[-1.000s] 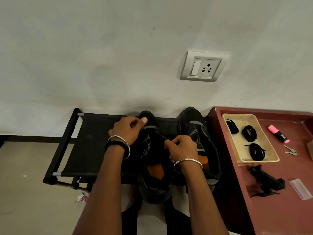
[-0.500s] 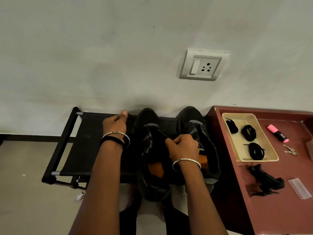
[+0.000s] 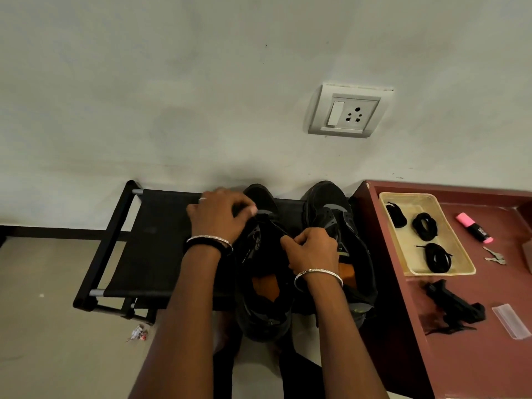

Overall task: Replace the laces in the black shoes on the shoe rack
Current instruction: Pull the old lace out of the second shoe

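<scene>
Tray on the maroon table, just beside the shoe rack's right edge, holds three coiled black laces — on the rack both black shoes stand toes to the wall, left hand curled gripping the left shoe's forepart, right hand pinching a lace at its tongue.

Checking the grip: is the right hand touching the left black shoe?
Touching. Head view shows the right hand pinching the upper of the left black shoe at its opening.

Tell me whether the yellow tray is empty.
Not empty: three black lace bundles lie inside the tray.
</scene>
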